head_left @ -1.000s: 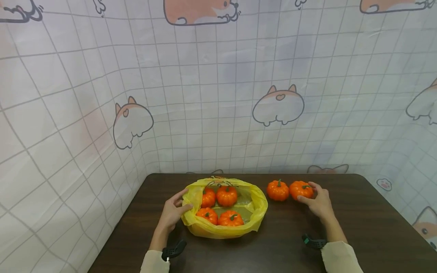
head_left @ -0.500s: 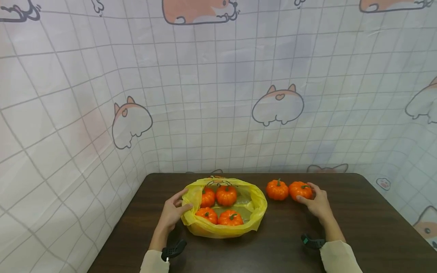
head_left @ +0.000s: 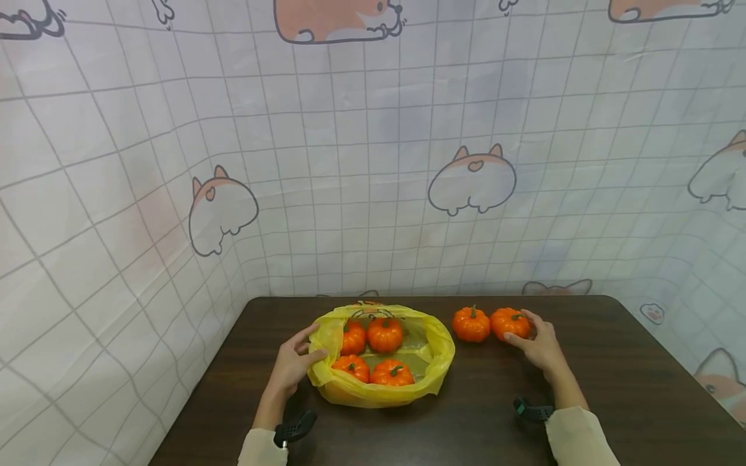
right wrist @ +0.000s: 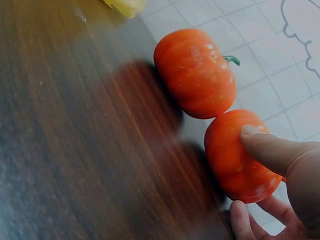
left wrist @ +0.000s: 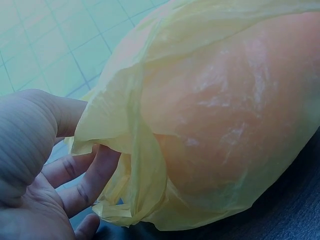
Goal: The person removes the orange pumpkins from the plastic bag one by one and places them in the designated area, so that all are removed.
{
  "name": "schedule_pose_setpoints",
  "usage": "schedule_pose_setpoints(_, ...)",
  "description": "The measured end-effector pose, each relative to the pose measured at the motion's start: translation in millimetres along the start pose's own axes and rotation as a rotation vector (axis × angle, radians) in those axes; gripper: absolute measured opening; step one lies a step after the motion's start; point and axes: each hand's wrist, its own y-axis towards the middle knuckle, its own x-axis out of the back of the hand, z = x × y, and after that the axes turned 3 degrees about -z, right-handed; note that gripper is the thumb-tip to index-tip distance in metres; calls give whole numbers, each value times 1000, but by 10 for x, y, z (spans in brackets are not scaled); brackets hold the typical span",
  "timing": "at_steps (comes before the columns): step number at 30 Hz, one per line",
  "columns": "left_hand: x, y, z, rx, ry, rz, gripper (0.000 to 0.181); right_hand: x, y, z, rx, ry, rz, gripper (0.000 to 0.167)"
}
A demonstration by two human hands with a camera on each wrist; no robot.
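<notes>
A yellow plastic bag (head_left: pixel 379 396) sits with its mouth spread wide on the dark table, several small orange pumpkins (head_left: pixel 384 335) inside. My left hand (head_left: pixel 291 364) holds the bag's left rim; the left wrist view shows the thumb tucked under the thin plastic (left wrist: pixel 107 117) and fingers on the outer side. To the right of the bag, my right hand (head_left: pixel 543 343) grips a small pumpkin (right wrist: pixel 235 160), thumb on its near side and fingers round the far side. That pumpkin stays low on the table, touching a second pumpkin (right wrist: pixel 192 72) with a green stem on its left.
The dark wooden table (head_left: pixel 478 414) ends at a back edge just behind the bag and pumpkins. A white grid-patterned cloth (head_left: pixel 361 162) with cartoon dogs hangs behind and along the sides. Each wrist wears a black band (head_left: pixel 296 427).
</notes>
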Motion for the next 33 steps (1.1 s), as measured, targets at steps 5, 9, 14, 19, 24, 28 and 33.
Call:
schedule_pose_setpoints(5,6,13,16,-14,-5,3,62,16,24,-8,-5,22,32,86)
schedule_pose_setpoints(9,13,24,39,-28,-4,5,63,24,36,-16,-19,33,63,88)
schedule_pose_setpoints(14,8,30,60,-23,-12,2,62,20,33,-32,-23,28,70,89)
schedule_pose_setpoints(19,-5,22,55,-31,-13,4,62,21,27,-46,-24,18,66,90)
schedule_pose_setpoints(24,-19,18,46,-35,-7,0,61,32,19,-51,-27,18,71,91)
schedule_pose_setpoints(28,-25,23,46,-34,-1,-1,61,33,7,-33,-17,13,64,90)
schedule_pose_setpoints(33,-16,18,57,-31,-8,-2,61,27,3,-7,-16,1,66,90)
